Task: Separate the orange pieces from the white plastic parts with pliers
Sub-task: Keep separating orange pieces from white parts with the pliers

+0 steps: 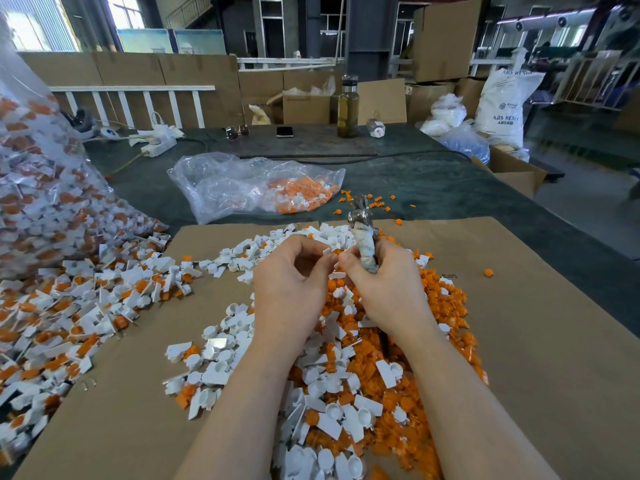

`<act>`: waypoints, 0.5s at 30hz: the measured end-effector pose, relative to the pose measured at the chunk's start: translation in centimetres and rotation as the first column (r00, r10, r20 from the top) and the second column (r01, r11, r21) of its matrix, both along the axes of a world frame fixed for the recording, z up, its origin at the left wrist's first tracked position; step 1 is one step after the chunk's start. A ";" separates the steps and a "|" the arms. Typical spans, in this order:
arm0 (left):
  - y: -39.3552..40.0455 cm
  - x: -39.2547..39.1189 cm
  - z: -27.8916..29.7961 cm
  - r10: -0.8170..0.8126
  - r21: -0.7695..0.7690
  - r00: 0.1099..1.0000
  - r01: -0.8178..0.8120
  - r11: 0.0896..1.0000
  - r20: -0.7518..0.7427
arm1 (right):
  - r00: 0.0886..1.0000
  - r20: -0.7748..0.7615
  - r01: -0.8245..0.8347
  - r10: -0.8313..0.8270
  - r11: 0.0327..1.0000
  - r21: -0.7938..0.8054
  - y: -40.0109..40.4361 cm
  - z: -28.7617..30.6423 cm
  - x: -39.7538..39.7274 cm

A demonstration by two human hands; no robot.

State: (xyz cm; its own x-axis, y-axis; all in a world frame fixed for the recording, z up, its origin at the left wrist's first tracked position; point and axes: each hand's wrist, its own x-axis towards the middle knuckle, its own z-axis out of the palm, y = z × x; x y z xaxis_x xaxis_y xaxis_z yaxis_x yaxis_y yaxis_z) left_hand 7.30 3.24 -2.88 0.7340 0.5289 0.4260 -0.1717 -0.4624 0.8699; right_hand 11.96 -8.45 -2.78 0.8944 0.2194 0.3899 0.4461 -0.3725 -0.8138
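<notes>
The left hand (289, 282) pinched a white plastic part (328, 251); at its 3 o'clock, the right hand (384, 285) gripped cloth-wrapped pliers (363, 233), jaws pointing toward 12 above the orange pieces (446, 303).

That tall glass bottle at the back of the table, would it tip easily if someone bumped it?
Probably yes. The bottle is tall and narrow on a small base, so a knock near its top could topple it. It looks mostly full, so likely heavy. Being apparently glass, it may break.

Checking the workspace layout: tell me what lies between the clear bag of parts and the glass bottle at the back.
In the head view, bare dark-green mat and a black cable separate the clear bag from the glass bottle.
</notes>
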 end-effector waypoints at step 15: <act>1.8 -0.3 0.5 -0.195 -0.454 0.968 0.246 0.856 0.159 | 0.955 -0.114 -0.297 0.275 0.900 -0.318 -1.7 0.8 -0.1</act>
State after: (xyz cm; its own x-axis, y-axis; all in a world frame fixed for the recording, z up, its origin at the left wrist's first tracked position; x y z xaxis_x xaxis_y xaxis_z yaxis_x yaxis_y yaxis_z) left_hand 6.99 5.07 -2.33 0.8206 0.5140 0.2498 -0.3215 0.0539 0.9454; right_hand 11.87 -10.12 -1.93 0.7945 0.5750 0.1952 0.5241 -0.4870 -0.6987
